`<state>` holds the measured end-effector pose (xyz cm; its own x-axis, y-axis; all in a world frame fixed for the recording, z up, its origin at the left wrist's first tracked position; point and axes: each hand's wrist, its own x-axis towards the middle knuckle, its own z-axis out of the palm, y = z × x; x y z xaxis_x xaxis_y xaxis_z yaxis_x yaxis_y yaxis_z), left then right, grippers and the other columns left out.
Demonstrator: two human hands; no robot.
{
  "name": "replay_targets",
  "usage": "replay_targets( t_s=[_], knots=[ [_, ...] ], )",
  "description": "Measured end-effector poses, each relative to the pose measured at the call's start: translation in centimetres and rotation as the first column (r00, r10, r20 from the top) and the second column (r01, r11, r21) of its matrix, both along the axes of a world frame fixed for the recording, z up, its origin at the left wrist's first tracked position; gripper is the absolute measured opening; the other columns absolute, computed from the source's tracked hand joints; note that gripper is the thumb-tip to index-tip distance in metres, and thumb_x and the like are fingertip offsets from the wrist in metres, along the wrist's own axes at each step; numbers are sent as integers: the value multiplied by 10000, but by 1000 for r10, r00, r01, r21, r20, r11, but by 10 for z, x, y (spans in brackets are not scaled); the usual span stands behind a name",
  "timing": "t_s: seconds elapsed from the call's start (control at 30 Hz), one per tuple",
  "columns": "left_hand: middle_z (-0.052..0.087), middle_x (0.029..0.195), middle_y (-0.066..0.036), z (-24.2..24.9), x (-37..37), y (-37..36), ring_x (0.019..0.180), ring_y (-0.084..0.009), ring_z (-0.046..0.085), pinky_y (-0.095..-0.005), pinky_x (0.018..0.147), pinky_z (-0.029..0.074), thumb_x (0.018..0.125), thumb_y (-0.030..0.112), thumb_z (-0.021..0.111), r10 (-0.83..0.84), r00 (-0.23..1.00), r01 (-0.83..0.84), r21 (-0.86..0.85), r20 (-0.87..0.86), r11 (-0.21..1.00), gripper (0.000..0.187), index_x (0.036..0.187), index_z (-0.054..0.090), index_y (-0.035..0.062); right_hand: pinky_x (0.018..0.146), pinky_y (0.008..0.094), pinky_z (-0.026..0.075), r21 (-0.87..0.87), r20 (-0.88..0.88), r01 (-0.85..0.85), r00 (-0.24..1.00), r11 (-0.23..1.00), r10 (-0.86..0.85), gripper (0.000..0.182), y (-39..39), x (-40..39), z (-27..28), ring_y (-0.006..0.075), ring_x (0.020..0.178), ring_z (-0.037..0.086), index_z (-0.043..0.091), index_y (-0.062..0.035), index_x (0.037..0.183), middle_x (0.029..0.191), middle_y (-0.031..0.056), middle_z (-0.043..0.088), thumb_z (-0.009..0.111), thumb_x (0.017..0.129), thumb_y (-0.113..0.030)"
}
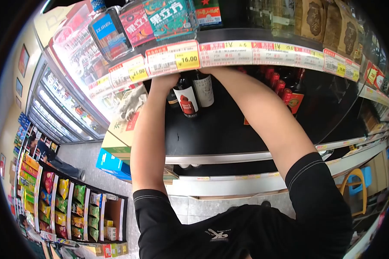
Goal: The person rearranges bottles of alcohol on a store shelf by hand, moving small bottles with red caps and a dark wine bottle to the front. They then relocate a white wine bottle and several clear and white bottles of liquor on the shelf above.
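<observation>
Both my arms reach in under the upper shelf. My left hand (167, 80) is beside the neck of a dark wine bottle (186, 102) with a white label and a red picture; its fingers are mostly hidden by the shelf's price strip. My right hand (215, 71) is over the top of a second wine bottle (204, 91) with a pale label, and the strip covers its fingers too. The two bottles stand upright side by side on the black shelf (212, 134). Part of another dark bottle (172, 99) shows behind them at the left.
The price strip (263, 56) of the upper shelf hangs low over my wrists. Red-capped bottles (281, 88) stand to the right of my right forearm. Square liquor bottles (110, 36) are on the upper shelf. A snack rack (69, 203) and a person (52, 155) are at the left.
</observation>
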<state>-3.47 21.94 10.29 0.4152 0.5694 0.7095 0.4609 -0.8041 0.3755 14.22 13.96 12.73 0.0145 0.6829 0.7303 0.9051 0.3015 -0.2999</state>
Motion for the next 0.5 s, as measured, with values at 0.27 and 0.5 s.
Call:
replay_targets(
  t_s=[0.27, 0.5],
  knots=[
    [657, 1049, -107, -2, 17, 15, 976, -252, 641, -401, 842, 502, 845, 74, 596, 144, 973, -86, 297, -180, 951, 315, 1159, 622, 91, 1036, 443, 437, 111, 13, 170, 985, 979, -172, 399, 9, 16, -17, 302, 1264, 530, 588, -157, 1315, 1348, 124, 575, 562, 964, -343],
    [646, 1197, -84, -37, 54, 92, 1179, -311, 574, -455, 1009, 431, 844, 220, 649, -353, 911, 284, 298, 214, 911, 369, 1209, 642, 170, 1102, 451, 388, -141, -64, 202, 975, 969, -213, 457, -13, 17, -6, 315, 1356, 443, 497, -157, 1410, 1457, 137, 479, 536, 974, -290]
  ],
)
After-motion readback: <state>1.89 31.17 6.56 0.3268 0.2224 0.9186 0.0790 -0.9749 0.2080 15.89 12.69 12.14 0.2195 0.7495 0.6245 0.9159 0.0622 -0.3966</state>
